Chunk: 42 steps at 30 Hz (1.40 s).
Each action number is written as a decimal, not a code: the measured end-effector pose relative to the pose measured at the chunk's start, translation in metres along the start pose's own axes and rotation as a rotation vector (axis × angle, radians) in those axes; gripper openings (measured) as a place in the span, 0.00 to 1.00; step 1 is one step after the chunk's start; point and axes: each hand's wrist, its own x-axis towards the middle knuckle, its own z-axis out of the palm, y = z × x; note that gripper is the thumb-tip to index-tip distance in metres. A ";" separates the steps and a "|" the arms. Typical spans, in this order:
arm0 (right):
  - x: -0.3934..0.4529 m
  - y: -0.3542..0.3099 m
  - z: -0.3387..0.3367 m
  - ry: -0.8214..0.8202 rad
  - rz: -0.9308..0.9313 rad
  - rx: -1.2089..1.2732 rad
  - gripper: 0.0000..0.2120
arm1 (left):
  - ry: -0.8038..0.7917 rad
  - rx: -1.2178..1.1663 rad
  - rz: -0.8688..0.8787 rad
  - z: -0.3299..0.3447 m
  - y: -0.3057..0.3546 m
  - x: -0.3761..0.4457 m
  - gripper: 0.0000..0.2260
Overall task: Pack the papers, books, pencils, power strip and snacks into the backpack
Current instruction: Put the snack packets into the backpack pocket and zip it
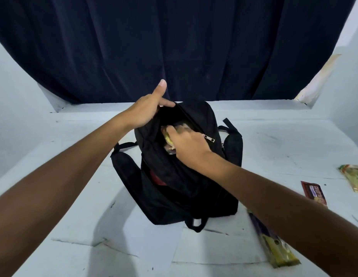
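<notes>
Both hands grip: left (146, 110) soft backpack (174, 176) rim, right (186, 144) crinkly snack (170, 144).

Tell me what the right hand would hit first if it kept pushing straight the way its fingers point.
Most likely the inside of the backpack: the right hand holds a snack packet at the open pocket, fingers aimed inward. What lies deeper is dark and hidden.

A dark navy curtain (174, 47) hangs in folds across the back, reaching down to the far edge of a pale white table (274, 140) marked with scuffs and thin cracks. Pale walls (12, 92) flank both sides, the right one showing a strip of peeling paint (318, 80).
</notes>
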 end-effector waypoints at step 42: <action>-0.155 0.097 -0.001 -1.267 0.324 0.049 0.19 | 0.269 -0.150 0.065 0.051 -0.025 -0.008 0.10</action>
